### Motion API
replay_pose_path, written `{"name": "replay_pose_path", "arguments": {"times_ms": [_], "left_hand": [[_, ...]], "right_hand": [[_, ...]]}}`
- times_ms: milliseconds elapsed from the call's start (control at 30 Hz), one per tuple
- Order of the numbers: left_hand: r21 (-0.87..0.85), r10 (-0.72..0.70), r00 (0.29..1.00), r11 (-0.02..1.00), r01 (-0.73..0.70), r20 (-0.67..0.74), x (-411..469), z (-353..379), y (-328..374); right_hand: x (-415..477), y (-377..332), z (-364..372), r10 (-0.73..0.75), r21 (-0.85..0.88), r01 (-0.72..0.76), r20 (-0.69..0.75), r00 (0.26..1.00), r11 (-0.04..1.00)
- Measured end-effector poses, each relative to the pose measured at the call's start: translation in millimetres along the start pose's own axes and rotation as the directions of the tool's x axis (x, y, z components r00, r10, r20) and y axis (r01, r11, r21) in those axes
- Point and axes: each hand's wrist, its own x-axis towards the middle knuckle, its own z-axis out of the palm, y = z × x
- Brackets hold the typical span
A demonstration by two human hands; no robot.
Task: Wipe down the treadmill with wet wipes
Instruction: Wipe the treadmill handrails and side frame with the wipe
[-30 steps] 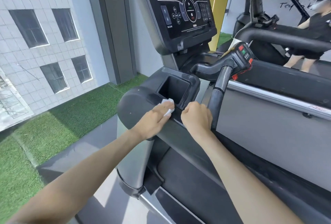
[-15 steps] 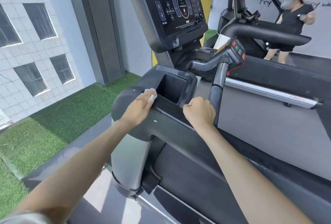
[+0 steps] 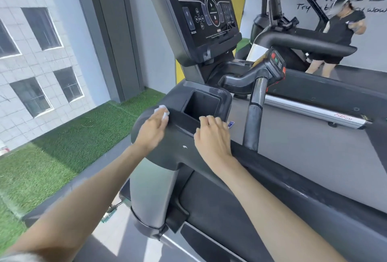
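Right hand (image 3: 211, 134) uncurled onto cup holder (image 3: 225, 96), left hand (image 3: 152, 130) pressing wipe (image 3: 162, 111)

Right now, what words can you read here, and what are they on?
"INCLINE": on the console, left side.
"Try" and "wow": wall writing; the rest is hidden or blurred.
Too blurred: the red logo on the side rail.
Too small: the console's fine print and the blue sticker.
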Motion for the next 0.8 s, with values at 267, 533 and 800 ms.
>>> {"name": "replay_pose_path", "arguments": {"times_ms": [267, 533, 800], "left_hand": [[-0.063, -0.031, 0.999, 0.997, 0.032, 0.012, 13.1, 0.1, -22.1], [-0.071, 0.165, 0.984, 0.985, -0.16, 0.07, 7.6, 13.5, -24.2], [-0.104, 0.129, 0.987, 0.987, -0.119, 0.093, 4.3, 15.9, -26.6]], "right_hand": [[-35.2, -11.3, 41.0, -0.544, -0.203, 0.519, -0.087, 0.835, 0.83], [-47.1, -8.5, 63.9, -0.459, -0.5, 0.467, 0.149, 0.876, 0.73], [-50.9, -8.2, 75.5, -0.462, -0.575, 0.464, 0.162, 0.872, 0.674]]}}
